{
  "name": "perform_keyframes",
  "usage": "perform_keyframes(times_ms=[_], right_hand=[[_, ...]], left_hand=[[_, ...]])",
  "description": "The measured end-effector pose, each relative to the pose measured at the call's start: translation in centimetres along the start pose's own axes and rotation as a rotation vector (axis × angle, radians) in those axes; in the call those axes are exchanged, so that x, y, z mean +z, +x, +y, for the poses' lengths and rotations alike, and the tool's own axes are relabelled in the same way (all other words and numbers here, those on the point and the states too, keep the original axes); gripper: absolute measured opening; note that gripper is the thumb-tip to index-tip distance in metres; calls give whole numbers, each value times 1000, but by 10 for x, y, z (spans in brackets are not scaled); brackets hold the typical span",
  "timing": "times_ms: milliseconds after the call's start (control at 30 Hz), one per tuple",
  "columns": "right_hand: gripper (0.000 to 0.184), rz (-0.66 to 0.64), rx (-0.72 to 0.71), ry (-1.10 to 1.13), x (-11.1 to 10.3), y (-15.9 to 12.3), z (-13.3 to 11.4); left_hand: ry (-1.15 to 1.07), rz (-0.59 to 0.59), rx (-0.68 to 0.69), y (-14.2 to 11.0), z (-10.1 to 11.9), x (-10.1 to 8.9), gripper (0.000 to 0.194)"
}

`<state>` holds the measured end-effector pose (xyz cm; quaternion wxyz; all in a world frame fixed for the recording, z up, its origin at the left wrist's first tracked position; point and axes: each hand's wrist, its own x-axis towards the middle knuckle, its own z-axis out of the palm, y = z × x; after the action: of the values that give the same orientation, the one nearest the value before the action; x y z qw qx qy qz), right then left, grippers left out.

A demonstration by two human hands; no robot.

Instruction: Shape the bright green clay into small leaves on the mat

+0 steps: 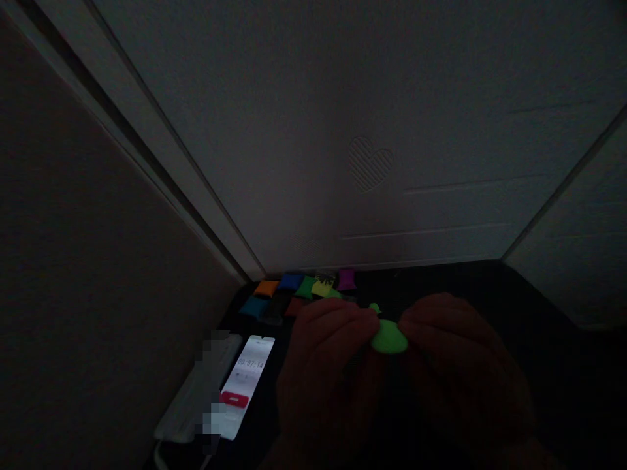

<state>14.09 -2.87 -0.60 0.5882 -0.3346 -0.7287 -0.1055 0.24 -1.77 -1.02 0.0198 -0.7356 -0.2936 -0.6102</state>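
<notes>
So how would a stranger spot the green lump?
Right of the glowing phone, the left hand and right hand are close together. The green lump is pinched between them, rounded and clearly bigger than the small green piece above it in view.

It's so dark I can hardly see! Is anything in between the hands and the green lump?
Nothing visible is. The left hand and right hand both have fingers right at the green lump, one hand at each side. The phone lies off to the left, out of the way.
</notes>
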Motion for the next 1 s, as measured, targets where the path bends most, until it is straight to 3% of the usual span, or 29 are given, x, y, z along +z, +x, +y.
perform_keyframes(times_ms=[333,500,633,733,867,1000], right_hand=[[34,65,61,24,-3,7,-6],[28,-7,139,24,-2,7,-5],[24,26,82,31,-4,11,-6],[22,44,13,48,-4,13,-6],[17,48,-52,49,-7,14,-7],[15,18,-65,-17,-11,13,-8]], left_hand=[[-116,-2,-102,1,1,-1,23],[-119,17,-102,1,2,-4,29],[-36,7,-13,2,3,-9,32],[38,20,59,7,6,-12,23],[130,85,88,14,12,-12,19],[159,75,99,15,15,-10,19]])
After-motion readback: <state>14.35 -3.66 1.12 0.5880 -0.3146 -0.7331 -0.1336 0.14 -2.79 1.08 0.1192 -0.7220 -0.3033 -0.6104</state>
